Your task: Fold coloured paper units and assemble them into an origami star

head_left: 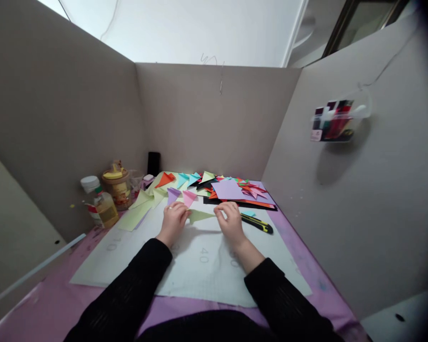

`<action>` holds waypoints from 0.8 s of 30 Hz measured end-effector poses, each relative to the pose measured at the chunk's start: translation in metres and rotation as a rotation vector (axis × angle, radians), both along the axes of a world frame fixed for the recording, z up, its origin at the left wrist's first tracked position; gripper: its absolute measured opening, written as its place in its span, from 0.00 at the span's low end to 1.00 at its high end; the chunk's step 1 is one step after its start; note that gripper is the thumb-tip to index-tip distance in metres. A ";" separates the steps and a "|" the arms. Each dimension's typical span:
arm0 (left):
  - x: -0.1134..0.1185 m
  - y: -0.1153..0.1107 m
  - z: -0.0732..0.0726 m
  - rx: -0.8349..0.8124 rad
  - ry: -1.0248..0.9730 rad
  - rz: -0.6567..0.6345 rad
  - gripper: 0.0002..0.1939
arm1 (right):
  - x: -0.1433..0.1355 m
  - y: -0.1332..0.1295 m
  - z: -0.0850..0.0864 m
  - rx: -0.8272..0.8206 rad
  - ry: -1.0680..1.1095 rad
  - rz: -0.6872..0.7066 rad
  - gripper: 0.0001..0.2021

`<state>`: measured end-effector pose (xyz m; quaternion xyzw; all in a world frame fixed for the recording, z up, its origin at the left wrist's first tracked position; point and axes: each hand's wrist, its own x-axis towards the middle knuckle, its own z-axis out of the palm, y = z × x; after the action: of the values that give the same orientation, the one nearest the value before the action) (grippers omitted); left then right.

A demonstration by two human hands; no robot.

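While both hands work over the white mat (207, 280), the left hand (174, 221) pinches one end of a pale green paper (200, 216), thumb against fingers. Right hand (230, 222) pinches the other end, grip narrow, fingers bent. Paper spans the gap between the hands, just above the mat's far half; exact fold unclear.

Just beyond the left hand: purple folded piece (173, 194) and pink folded piece (189, 197), side by side. Orange folded piece (165, 179) farther back. Pale green sheet (131, 219) lies left of the left hand, near a bottle (107, 210) with yellowish liquid.

Right of the right hand, near it: black-and-yellow utility knife (258, 223), lying flat. Lilac sheet (227, 189) sits behind the right hand, on a heap of coloured papers (251, 190). Pink cover (32, 311) under the mat. Black sleeves (128, 285) on both arms.
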<state>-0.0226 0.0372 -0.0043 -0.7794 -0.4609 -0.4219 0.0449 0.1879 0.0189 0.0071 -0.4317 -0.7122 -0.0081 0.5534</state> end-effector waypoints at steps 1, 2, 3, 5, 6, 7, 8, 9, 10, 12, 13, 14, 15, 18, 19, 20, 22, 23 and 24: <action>0.003 -0.002 0.000 0.006 0.020 -0.024 0.08 | -0.004 -0.002 -0.001 -0.008 -0.067 0.018 0.06; 0.006 -0.005 0.000 0.010 0.041 -0.056 0.08 | -0.008 -0.003 -0.003 -0.026 -0.138 0.033 0.09; 0.010 -0.008 0.000 0.014 0.060 -0.088 0.08 | -0.013 -0.005 -0.005 -0.047 -0.192 0.047 0.09; 0.016 -0.012 0.000 0.016 0.075 -0.129 0.08 | -0.019 -0.007 -0.007 -0.093 -0.220 0.049 0.04; 0.017 -0.012 0.000 0.013 0.072 -0.133 0.08 | -0.020 -0.007 -0.007 -0.111 -0.199 0.048 0.05; 0.016 -0.012 0.000 0.005 0.066 -0.130 0.08 | -0.019 -0.006 -0.007 -0.124 -0.163 0.049 0.07; 0.015 -0.011 0.001 -0.009 0.061 -0.122 0.08 | -0.017 -0.004 -0.007 -0.133 -0.121 0.056 0.08; 0.012 -0.009 0.001 -0.027 0.058 -0.112 0.09 | -0.014 -0.002 -0.006 -0.140 -0.076 0.065 0.08; 0.009 -0.007 0.002 -0.047 0.052 -0.100 0.09 | -0.010 0.000 -0.006 -0.145 -0.031 0.074 0.08; 0.003 -0.002 0.002 -0.085 0.018 -0.065 0.10 | -0.002 0.004 -0.004 -0.165 0.074 0.072 0.09; 0.001 0.000 0.002 -0.103 -0.018 -0.048 0.10 | 0.002 0.006 -0.003 -0.185 0.139 0.063 0.09; -0.001 0.001 0.001 -0.125 -0.071 -0.036 0.11 | 0.004 0.008 -0.003 -0.210 0.208 0.053 0.09; -0.001 0.002 0.001 -0.159 -0.142 -0.037 0.11 | 0.006 0.009 -0.002 -0.240 0.278 0.048 0.09; 0.006 0.001 0.000 -0.365 -0.434 -0.150 0.13 | 0.003 0.009 -0.002 -0.371 0.462 0.104 0.09; 0.010 -0.001 0.000 -0.450 -0.534 -0.217 0.15 | 0.000 0.008 -0.002 -0.422 0.513 0.143 0.10; 0.015 -0.003 -0.001 -0.531 -0.618 -0.292 0.17 | -0.004 0.006 -0.002 -0.474 0.553 0.188 0.10; 0.023 -0.008 -0.001 -0.661 -0.751 -0.415 0.20 | -0.012 0.002 -0.002 -0.576 0.591 0.278 0.11; 0.026 -0.010 -0.001 -0.724 -0.807 -0.450 0.21 | -0.015 0.000 -0.002 -0.623 0.590 0.320 0.11; 0.028 -0.011 -0.001 -0.779 -0.858 -0.464 0.20 | -0.018 -0.002 -0.001 -0.666 0.583 0.361 0.12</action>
<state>0.0052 0.0259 -0.0056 -0.5797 -0.3765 -0.4969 -0.5247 0.1703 0.0171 0.0056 -0.4392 -0.5547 0.4383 0.5543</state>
